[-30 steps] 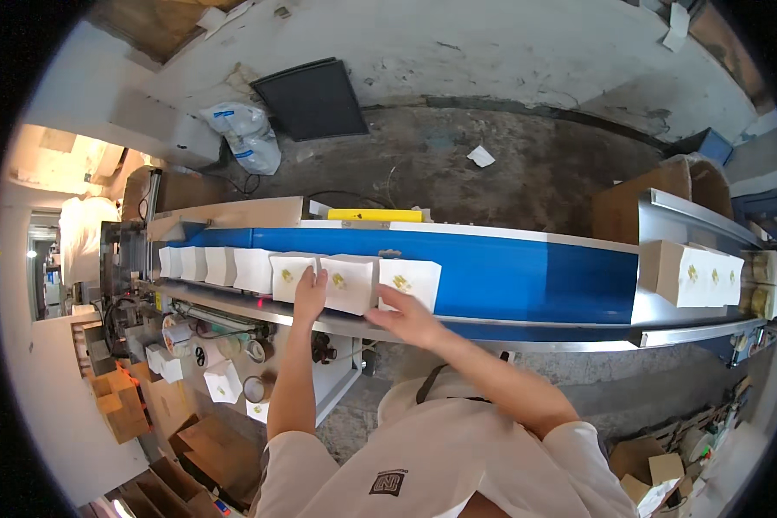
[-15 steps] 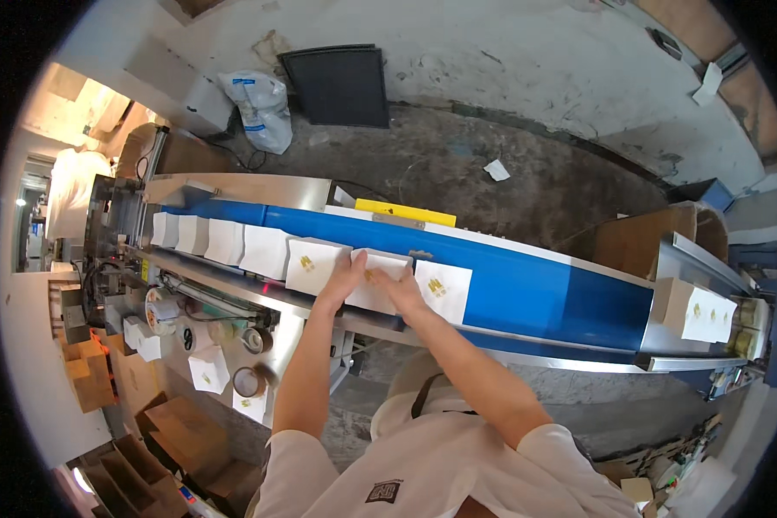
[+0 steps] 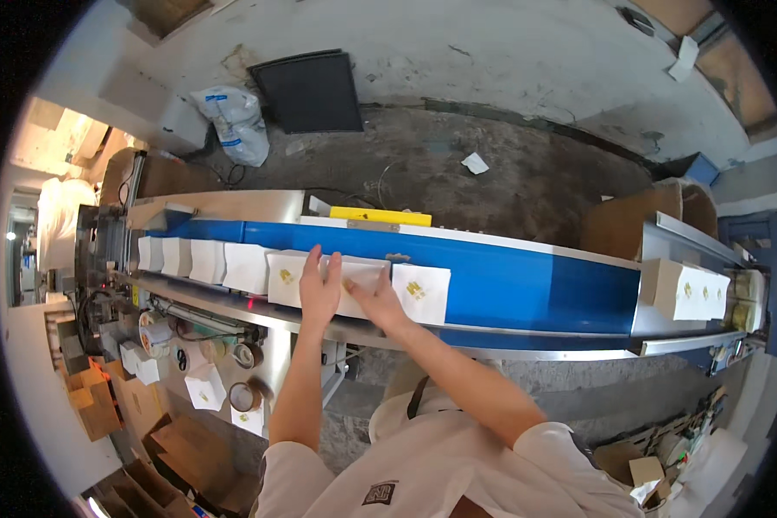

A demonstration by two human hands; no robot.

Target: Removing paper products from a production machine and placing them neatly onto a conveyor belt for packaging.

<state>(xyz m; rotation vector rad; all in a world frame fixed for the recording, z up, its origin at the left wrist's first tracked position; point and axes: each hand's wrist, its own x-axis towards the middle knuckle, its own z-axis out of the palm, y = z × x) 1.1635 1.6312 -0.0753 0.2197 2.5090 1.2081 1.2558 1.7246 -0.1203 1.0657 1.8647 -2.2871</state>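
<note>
A row of white stacks, apparently folded paper napkins with gold print, lies along the blue conveyor belt [image 3: 527, 289]. My right hand [image 3: 380, 304] rests on a napkin stack [image 3: 354, 304] in mid-row, thumb on its top and fingers at its right edge. Fingers stretched and apart, my left hand [image 3: 321, 293] lies over the seam between that stack and its left neighbour [image 3: 287, 274], which shows gold print. To the right of my hands is another printed stack [image 3: 421, 293]. Several plain-looking stacks [image 3: 246, 266] stand in line to the left.
More printed stacks [image 3: 699, 292] stand on the metal plate at the belt's right end. A yellow bar [image 3: 380, 216] sits on the far rail. Below left, a side table holds tape rolls [image 3: 244, 396] and a loose printed stack [image 3: 205, 388]. Cardboard boxes [image 3: 194, 449] stand beneath.
My left hand has shifted left off the middle stack, its fingers now stretched over the seam. My right hand stays on the stack. The whole view has shifted slightly.
</note>
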